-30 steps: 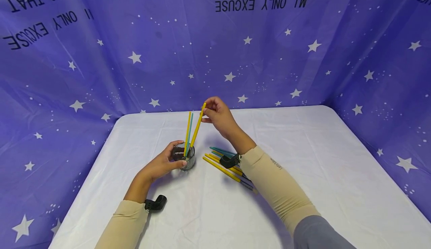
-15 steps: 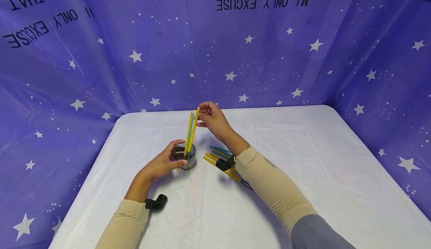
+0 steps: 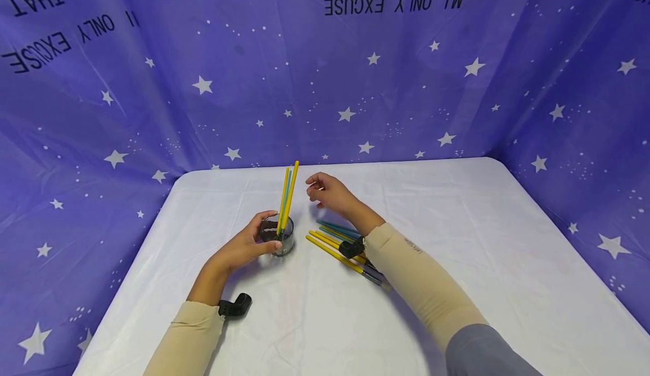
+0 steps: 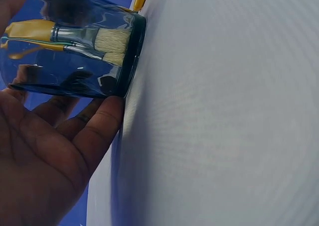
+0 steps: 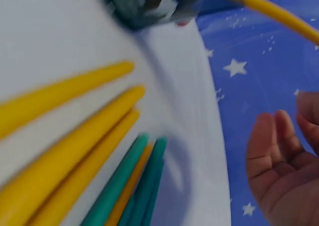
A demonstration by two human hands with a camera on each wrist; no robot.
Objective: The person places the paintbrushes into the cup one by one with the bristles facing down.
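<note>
My left hand (image 3: 247,248) grips a dark see-through glass (image 3: 287,245), with its thumb at the near side and fingers round the far side. Two yellow paintbrushes (image 3: 290,200) and a thin teal one lean in it, handles up. In the left wrist view their pale bristles (image 4: 113,41) point down at the base of the glass (image 4: 75,79). To the right of the handles, my right hand (image 3: 332,193) hangs in the air with loosely bent fingers and nothing in them. Below it lie several yellow and teal paintbrushes (image 3: 332,250), partly covered by the right wrist camera and sleeve.
A white cloth covers the table (image 3: 304,319). Behind and at both sides hangs a purple curtain (image 3: 284,82) with stars and lettering. Black wrist cameras sit on both wrists, the left one (image 3: 236,306) just over the table.
My right hand has brought the thick yellow paintbrush upright beside the other two in the glass, let it go and moved off to the right. The left hand stays on the glass.
</note>
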